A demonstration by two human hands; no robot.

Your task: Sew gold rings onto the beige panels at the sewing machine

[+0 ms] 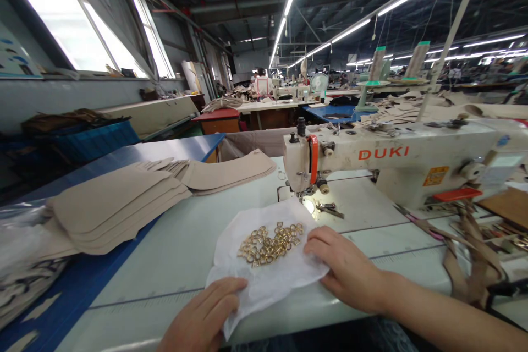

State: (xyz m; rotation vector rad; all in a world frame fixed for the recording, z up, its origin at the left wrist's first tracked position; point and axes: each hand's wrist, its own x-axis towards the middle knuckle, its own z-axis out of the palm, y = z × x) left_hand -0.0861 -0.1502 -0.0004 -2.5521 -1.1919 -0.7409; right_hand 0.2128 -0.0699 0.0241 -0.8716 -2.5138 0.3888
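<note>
A crumpled white paper sheet [264,280] lies on the pale sewing table [181,247] in front of me. Several small gold metal buckles [270,243] are heaped on its middle. My left hand [204,316] rests on the sheet's near left corner, fingers curled down on the paper. My right hand [344,267] lies flat on the sheet's right edge, fingers stretched toward the buckles and just short of them.
A white DUKI sewing machine [396,162] stands behind the sheet, needle area lit. Stacks of beige cut fabric panels [124,203] lie at left on a blue table. Brown straps [466,242] hang at right. Other workstations and a person sit far back.
</note>
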